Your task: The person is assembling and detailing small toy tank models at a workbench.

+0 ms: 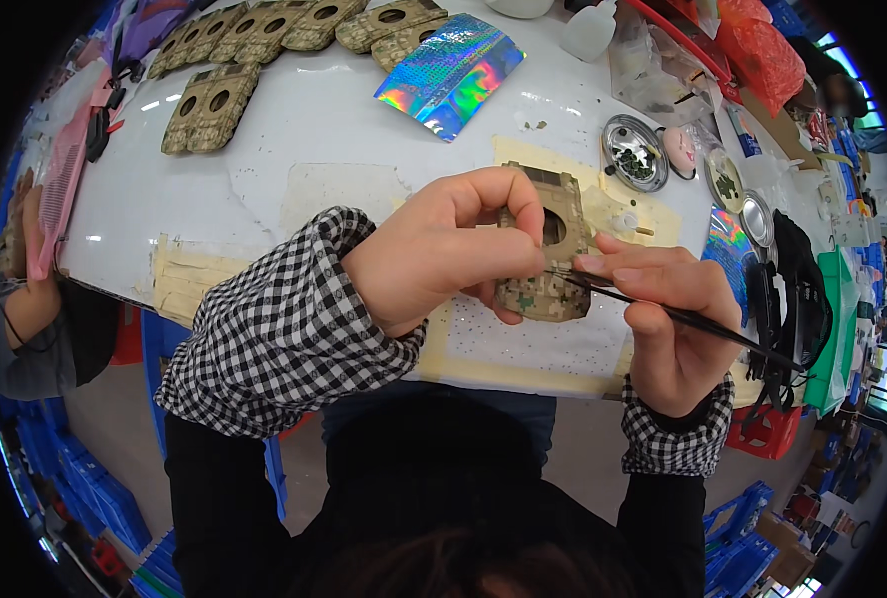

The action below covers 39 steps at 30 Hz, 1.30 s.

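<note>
A digital-camouflage model tank body with a round opening in its top is held over the paper-covered edge of the table. Closed round its left side is my left hand, with the thumb and forefinger bent over the top of it. My right hand grips a pair of black tweezers, their tips touching or very near the tank body's upper face. Fingertips of that hand rest close to its right side. Any small part at the tweezer tips is too small to make out.
Several similar camouflage bodies line the far left. A shiny holographic pouch lies beyond my hands. At right are a round metal dish with small green pieces, a black bag and a green tray. Another person's arm is at left beside a pink basket.
</note>
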Motion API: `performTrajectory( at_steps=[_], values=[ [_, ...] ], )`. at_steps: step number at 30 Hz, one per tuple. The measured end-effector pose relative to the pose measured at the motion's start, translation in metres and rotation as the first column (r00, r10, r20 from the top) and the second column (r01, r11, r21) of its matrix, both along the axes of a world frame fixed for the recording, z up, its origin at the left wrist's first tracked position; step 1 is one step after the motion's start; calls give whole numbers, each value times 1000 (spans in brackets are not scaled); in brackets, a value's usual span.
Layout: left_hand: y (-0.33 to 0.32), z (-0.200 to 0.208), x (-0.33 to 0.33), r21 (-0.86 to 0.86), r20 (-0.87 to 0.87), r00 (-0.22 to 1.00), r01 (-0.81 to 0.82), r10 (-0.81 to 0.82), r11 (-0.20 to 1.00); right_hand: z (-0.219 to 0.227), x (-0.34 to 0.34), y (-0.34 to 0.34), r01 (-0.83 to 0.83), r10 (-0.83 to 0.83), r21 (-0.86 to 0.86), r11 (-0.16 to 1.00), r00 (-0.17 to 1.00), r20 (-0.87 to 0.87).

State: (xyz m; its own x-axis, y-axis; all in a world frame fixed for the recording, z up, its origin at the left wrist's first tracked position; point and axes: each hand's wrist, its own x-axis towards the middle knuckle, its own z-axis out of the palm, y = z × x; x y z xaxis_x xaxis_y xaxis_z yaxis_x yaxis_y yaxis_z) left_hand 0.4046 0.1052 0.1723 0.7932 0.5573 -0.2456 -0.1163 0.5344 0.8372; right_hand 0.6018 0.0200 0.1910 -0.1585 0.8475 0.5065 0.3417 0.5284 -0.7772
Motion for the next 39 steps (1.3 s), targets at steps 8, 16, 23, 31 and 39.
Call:
performTrajectory(
  at_steps=[8,16,23,31,39],
  values=[
    [5,5,-3,-149,61,998,24,-15,989,-4,2,3,59,-46,39,997,958,-282],
    [4,10,-2,-125,11,1000,7,-6,992,-6,-3,2,8,-9,-2,1000,974,-228],
    [6,3,-3,-119,58,998,25,-18,993,-6,-2,1,-9,3,-26,1000,979,-204],
    [5,4,-5,-113,68,998,20,-12,993,-7,-2,1,-9,2,-36,999,979,-203],
    [5,4,-4,-106,58,998,27,-21,994,-5,-1,1,2,-8,-37,999,985,-171]
  ],
)
